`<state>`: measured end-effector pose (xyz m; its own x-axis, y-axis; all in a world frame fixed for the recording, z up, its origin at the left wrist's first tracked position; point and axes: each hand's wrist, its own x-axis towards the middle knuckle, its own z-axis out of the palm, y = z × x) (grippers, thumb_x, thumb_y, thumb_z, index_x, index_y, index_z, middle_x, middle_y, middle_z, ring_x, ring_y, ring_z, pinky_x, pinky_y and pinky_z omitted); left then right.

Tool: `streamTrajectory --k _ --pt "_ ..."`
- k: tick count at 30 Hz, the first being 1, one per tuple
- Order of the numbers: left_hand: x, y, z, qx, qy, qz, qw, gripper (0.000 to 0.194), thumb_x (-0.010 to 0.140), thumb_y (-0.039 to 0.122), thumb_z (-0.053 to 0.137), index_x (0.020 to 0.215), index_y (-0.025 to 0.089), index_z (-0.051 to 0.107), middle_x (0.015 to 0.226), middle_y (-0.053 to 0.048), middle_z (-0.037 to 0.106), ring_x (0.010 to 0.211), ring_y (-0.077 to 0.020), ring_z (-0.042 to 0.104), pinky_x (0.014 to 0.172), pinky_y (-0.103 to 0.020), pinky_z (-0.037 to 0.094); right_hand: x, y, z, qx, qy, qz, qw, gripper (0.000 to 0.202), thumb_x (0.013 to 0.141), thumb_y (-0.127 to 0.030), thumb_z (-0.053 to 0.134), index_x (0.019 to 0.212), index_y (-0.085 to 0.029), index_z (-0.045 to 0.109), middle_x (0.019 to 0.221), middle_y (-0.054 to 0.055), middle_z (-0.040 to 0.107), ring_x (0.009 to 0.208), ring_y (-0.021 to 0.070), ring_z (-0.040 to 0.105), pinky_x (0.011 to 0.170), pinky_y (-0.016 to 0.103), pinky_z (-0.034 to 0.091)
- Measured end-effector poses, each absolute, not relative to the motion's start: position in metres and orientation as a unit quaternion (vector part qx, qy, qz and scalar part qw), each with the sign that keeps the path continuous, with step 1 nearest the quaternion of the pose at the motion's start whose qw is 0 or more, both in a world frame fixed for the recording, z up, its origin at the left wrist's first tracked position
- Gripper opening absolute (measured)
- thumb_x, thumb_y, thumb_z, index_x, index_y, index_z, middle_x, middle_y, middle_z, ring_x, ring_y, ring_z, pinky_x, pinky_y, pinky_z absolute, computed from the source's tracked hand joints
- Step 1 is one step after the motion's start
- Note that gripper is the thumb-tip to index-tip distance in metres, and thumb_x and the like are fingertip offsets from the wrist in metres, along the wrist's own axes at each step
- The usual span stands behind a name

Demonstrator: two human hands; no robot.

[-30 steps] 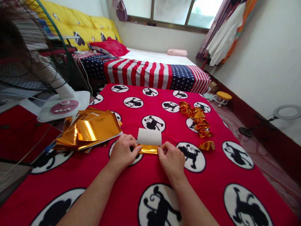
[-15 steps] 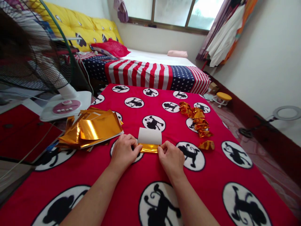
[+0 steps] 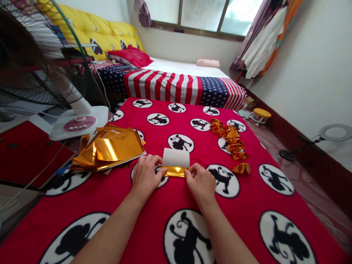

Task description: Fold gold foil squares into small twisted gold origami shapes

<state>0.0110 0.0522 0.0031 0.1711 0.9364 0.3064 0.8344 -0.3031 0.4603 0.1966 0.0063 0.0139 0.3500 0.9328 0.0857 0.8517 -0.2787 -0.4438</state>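
My left hand [image 3: 147, 175] and right hand [image 3: 202, 181] have fingers clamped on gold paper [image 3: 176, 158] midway across the red-clothed surface [image 3: 242, 231]; loose sheets [image 3: 122, 146] and a fan [image 3: 77, 124] crowd its left edge, foil pieces [image 3: 233, 143] its right, a bed [image 3: 176, 86] beyond.

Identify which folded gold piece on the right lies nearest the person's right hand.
The lone piece at the near end; red cloth separates it from the others, crowded together farther from the right hand.

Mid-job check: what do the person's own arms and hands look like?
The left forearm and right forearm are bare, with no sleeves in view and nothing at the wrists. The left hand and right hand wear no gloves, and no rings, markings or cables show.
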Motion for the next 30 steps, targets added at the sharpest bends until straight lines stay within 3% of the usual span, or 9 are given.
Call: streamTrajectory --k 7,16,19,24,30 --pt "0.009 0.053 0.001 0.762 0.569 0.283 0.125 0.005 0.077 0.032 0.070 0.080 0.029 0.072 0.084 -0.003 0.063 0.089 -0.0239 0.051 0.080 -0.037 0.042 0.198 0.008 0.013 -0.800 -0.548 0.109 0.218 0.012 0.083 -0.027 0.059 0.093 -0.023 0.059 0.066 -0.002 0.065 0.064 0.0164 0.060 0.057 0.026 0.027" --pt "0.011 0.053 0.002 0.763 0.564 0.286 0.132 0.007 0.077 0.033 0.070 0.079 0.032 0.076 0.085 -0.003 0.062 0.088 -0.0229 0.052 0.082 -0.037 0.043 0.197 0.004 0.015 -0.776 -0.578 0.110 0.229 0.016 0.083 -0.022 0.055 0.088 -0.029 0.069 0.072 -0.003 0.068 0.068 0.0158 0.061 0.061 0.026 0.030" --pt "0.013 0.051 0.004 0.758 0.572 0.285 0.128 0.009 0.075 0.039 0.072 0.078 0.031 0.076 0.086 -0.004 0.062 0.089 -0.0243 0.051 0.084 -0.038 0.043 0.194 0.004 0.015 -0.773 -0.584 0.093 0.228 0.011 0.085 -0.031 0.058 0.084 -0.026 0.067 0.073 -0.001 0.069 0.070 0.0163 0.062 0.061 0.027 0.030" --pt "0.019 0.046 0.008 0.749 0.590 0.276 0.117 0.023 0.068 0.049 0.076 0.078 0.028 0.074 0.090 -0.005 0.061 0.096 -0.0281 0.051 0.087 -0.041 0.042 0.186 0.003 0.015 -0.769 -0.601 0.053 0.210 0.031 0.080 -0.052 0.064 0.087 -0.022 0.062 0.078 0.003 0.069 0.075 0.0195 0.063 0.065 0.028 0.032" --pt "0.019 0.045 0.008 0.752 0.593 0.263 0.115 0.027 0.065 0.050 0.078 0.080 0.028 0.073 0.092 -0.005 0.061 0.098 -0.0291 0.051 0.087 -0.042 0.043 0.183 0.003 0.015 -0.764 -0.611 0.044 0.203 0.030 0.077 -0.048 0.068 0.089 -0.022 0.059 0.084 0.003 0.069 0.081 0.0214 0.063 0.070 0.030 0.033"
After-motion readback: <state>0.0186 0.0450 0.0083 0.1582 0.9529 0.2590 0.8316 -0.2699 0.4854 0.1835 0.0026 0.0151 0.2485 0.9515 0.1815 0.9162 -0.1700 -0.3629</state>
